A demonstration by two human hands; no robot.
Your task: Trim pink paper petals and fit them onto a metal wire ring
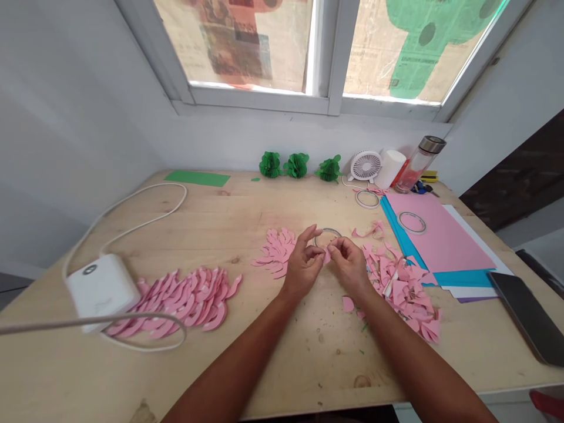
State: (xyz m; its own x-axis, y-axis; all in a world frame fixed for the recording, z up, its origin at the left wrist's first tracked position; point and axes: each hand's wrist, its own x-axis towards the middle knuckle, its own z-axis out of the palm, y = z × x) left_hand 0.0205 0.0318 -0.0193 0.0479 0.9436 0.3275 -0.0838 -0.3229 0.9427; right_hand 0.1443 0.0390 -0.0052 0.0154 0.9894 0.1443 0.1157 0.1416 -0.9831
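Observation:
Both hands meet over the middle of the wooden table (273,346), pinching a small pink paper piece (326,256) between them. My left hand (304,261) has thumb and index finger closed at the piece's left side, its other fingers raised. At the right side of the piece, my right hand (349,261) pinches with thumb and fingertips. Just behind the hands lies a roll of tape (328,231), partly covered. Curved pink cutouts (277,249) lie left of my left hand, and a heap of pink scraps (409,291) is right of my right hand.
Overlapping pink pieces (194,299) lie beside a white power bank (102,288) with a looping cable. Three green paper ornaments (296,165), a small fan (365,166) and a glass bottle (420,164) stand at the back. Coloured sheets (445,235) and a phone (529,317) are at right.

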